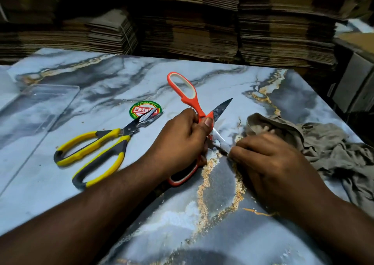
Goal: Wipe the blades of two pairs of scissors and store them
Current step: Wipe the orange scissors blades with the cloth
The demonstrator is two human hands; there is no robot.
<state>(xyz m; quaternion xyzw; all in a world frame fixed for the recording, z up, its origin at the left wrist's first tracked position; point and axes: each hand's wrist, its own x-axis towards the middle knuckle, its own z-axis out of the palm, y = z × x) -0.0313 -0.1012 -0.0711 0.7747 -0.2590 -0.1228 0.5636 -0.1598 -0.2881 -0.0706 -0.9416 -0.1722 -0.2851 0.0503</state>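
The orange-handled scissors [187,91] are spread wide open above the marble-patterned table [212,214]. My left hand [180,137] grips them around the pivot, thumb on the orange part. One blade points up to the right, the other runs down to my right hand [269,159]. That hand pinches the lower blade, with the grey-brown cloth [327,143] bunched under and behind its fingers. Yellow-and-grey scissors [97,153] lie flat to the left, blades slightly apart, tips over a round green and red sticker [141,109].
A clear plastic tray [40,105] sits at the table's far left. Stacks of flattened cardboard [202,26] line the back edge. Grey boxes [356,78] stand off the right side.
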